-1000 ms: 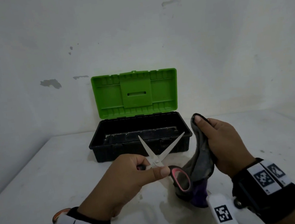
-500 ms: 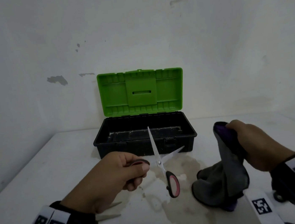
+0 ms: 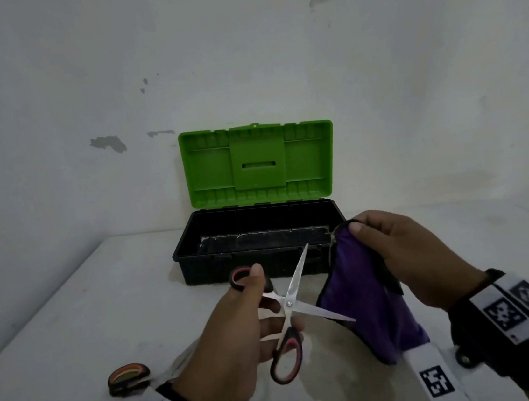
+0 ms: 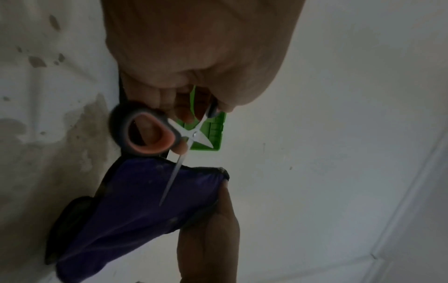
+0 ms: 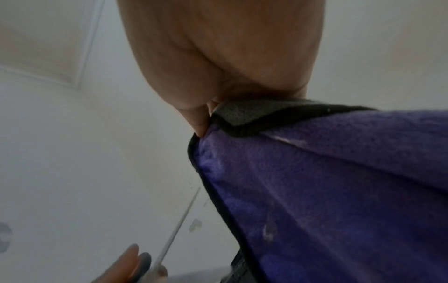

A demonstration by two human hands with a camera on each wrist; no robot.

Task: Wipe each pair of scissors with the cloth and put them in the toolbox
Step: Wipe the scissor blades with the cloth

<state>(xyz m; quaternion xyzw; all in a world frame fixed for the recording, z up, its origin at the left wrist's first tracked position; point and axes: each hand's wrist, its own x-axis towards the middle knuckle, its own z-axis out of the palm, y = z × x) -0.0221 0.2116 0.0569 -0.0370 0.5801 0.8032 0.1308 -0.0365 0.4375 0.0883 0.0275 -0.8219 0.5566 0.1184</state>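
Note:
My left hand (image 3: 239,330) grips a pair of scissors (image 3: 289,307) with black-and-pink handles, blades spread wide; the thumb sits on the upper loop, the lower loop hangs free. One blade points at the toolbox, the other at the purple cloth (image 3: 368,300). My right hand (image 3: 406,256) pinches that cloth by its top edge, and it hangs down to the table. In the left wrist view the scissors (image 4: 191,134) lie over the cloth (image 4: 135,206). In the right wrist view the cloth (image 5: 327,181) fills the right side. The black toolbox (image 3: 264,260) stands open with its green lid (image 3: 258,162) up.
A second pair of scissors (image 3: 128,378) with dark-and-orange handles lies on the white table (image 3: 69,307) near my left wrist. A damp stain (image 3: 340,391) marks the table under my hands. White walls close the back and left.
My left hand lifted and turned the scissors so the blades point right toward the cloth. My right hand brought the cloth in and up, closer to the blades, purple side showing.

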